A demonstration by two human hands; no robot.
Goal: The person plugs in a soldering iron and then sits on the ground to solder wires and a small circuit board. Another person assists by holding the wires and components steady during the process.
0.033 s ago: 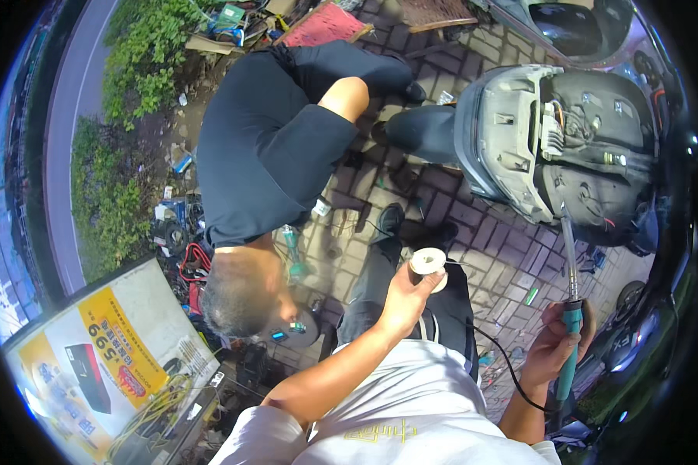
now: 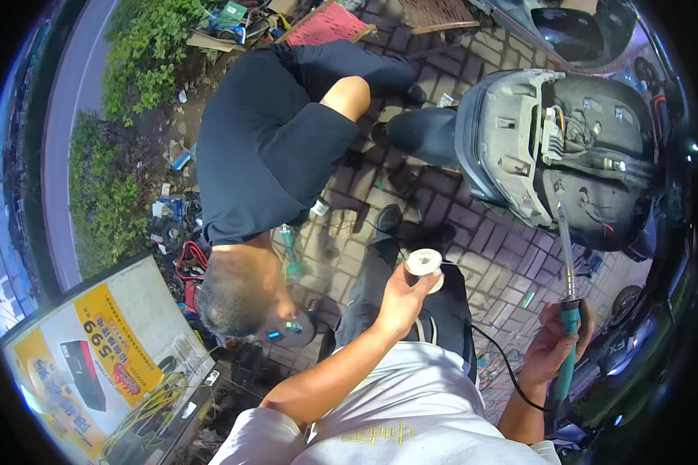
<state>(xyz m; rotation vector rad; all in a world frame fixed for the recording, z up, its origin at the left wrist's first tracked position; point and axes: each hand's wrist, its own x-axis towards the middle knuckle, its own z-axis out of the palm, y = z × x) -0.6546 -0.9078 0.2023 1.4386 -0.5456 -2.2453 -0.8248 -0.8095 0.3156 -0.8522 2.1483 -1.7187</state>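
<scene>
My left hand (image 2: 402, 304) is closed around a small white spool (image 2: 424, 262), held over my lap with its round end up. It looks like a solder spool, but its winding is hard to make out. In my right hand (image 2: 549, 346) is a soldering iron with a teal handle (image 2: 568, 358) and a long metal shaft, pointing away from me. A black cord runs from the handle's lower end toward my lap. Beyond the iron's tip stands a scooter (image 2: 504, 136) with its body cover off and wires exposed. Its inner parts lie near the tip in the picture; contact cannot be judged.
A person in dark clothes (image 2: 268, 147) bends low at the left, near a teal tool (image 2: 289, 252) on the brick paving (image 2: 473, 232). A printed board (image 2: 93, 364), tangled cables (image 2: 151, 403) and loose parts fill the lower left. Another vehicle (image 2: 574, 31) stands far right.
</scene>
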